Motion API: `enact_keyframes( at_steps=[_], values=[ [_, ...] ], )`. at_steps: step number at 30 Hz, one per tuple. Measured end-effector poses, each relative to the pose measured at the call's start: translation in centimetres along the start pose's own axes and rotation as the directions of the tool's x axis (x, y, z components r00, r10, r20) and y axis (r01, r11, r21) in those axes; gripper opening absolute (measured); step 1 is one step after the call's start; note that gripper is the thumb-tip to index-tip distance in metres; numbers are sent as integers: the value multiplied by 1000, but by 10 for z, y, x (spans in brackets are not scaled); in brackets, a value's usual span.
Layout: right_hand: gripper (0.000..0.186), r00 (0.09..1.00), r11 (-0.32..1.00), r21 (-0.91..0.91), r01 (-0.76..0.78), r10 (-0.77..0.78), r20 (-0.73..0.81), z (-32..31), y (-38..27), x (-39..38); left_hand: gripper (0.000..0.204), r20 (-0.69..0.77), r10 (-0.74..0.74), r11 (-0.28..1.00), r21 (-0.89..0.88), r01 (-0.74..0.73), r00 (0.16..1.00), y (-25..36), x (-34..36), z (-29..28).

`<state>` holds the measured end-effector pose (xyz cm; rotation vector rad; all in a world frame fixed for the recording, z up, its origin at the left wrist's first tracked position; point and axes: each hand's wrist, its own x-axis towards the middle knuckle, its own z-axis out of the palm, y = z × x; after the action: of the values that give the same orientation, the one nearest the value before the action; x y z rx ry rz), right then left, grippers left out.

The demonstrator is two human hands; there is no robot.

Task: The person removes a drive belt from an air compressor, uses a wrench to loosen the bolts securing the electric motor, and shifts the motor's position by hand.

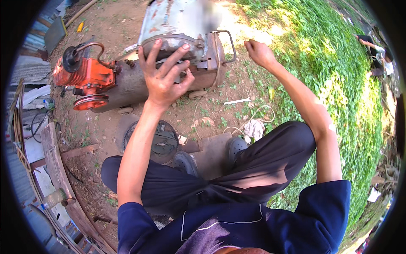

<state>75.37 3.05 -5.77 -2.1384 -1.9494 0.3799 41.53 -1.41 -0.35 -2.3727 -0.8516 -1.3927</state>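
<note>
My left hand [164,79] has its fingers spread over the near end of a worn, pale blue-grey metal housing [163,21]; whether the fingertips press on it I cannot tell. Under that housing lies a rusty cylindrical tank [131,86]. An orange-red compressor pump [89,74] with a grooved pulley wheel [90,103] is at its left end. At the right end a bent metal handle [232,46] sticks out. My right hand [259,53] is raised to the right of this handle, apart from it, fingers curled closed. Anything inside that fist is hidden.
A wrench [237,101] lies on the dirt, near a loose cord [270,112] and a crumpled rag [254,129]. By my feet is a round, dark-rimmed piece [128,133]. Wooden planks [53,144] stand left; grass [338,84] spreads right, with another person [378,57] far off.
</note>
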Motion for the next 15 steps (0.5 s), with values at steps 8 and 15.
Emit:
enact_keyframes(
  at_steps=[8,15],
  values=[
    [35,752,872,-475,116,235,615,83,94,-5,15,-91,-34,998,-59,29,995,3,0,17],
    [39,754,945,-298,137,96,650,215,62,-88,15,-87,-35,999,-14,34,996,-2,-5,9]
  ],
)
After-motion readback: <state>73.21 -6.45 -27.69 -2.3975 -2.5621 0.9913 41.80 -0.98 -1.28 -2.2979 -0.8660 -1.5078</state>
